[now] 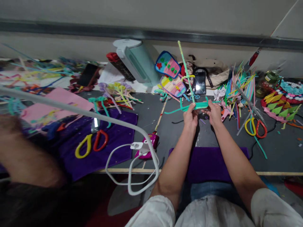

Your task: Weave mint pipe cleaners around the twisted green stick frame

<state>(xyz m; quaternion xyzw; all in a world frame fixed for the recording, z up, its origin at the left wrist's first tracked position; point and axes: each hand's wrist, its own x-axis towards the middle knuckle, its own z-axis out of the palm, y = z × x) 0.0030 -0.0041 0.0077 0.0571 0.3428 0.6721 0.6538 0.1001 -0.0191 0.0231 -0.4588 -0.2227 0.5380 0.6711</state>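
Between my two hands, above the dark table, is a flat bundle of green pipe cleaners (pixel 201 105) laid side by side. My left hand (pixel 190 115) pinches its left end, and my right hand (pixel 214 113) pinches its right end. A long pipe cleaner (pixel 185 64), fading from yellow to green, rises from the left end. Loose green ends stick out on both sides. Just beyond my hands lie a striped craft piece with a yellow base (pixel 174 86) and a blue-edged one (pixel 168 64). A pink tool (pixel 226 113) lies right of my right hand, partly hidden.
Yellow-and-red scissors (pixel 256 127) lie at right, near a pile of pipe cleaners (pixel 242 85). A teal pitcher (pixel 139 61) stands at the back. White cable (pixel 142 127) loops across the left, over a magenta box (pixel 151 145). Another person's arm (pixel 26 151) reaches in at far left.
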